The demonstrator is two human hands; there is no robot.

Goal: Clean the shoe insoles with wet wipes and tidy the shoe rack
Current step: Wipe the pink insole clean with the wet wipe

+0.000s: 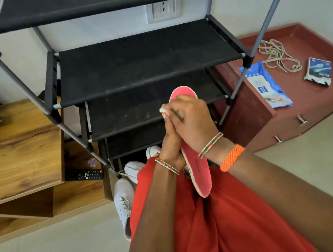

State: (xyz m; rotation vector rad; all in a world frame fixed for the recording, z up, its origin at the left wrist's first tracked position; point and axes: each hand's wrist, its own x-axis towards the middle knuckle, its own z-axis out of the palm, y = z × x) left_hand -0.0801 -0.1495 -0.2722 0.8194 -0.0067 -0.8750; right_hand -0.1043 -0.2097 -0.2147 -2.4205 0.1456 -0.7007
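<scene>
- Held upright over my lap, a pink insole [197, 168] stands between my two hands in front of the rack [143, 64], heel end down toward my red clothing, toe end poking up above my knuckles.
- Left hand [169, 147] curls round the insole's lower half from the left side, steadying it; the fingers themselves are mostly hidden behind the right hand.
- Right hand [190, 118] closes over the upper half, pinching what looks like a pale wipe [163, 110] against the toe area; only a small corner of it shows past my fingers, so I cannot be sure how it is folded.
- Step in hand, as I judge it: wiping the insole's face, working at the toe.
- To do it well, I would keep the left grip firm so the foam does not bend, draw the wipe in long strokes from toe to heel, and turn it to a fresh side once it greys.
- Edges and the underside likely need a pass too.
- More wipes sit in the blue pack [265, 87] on the maroon cabinet [318, 107], near its left edge, right of the rack.
- White shoes [124, 199] wait on the floor by the rack's bottom left corner, not yet shelved; every visible shelf holds nothing.
</scene>
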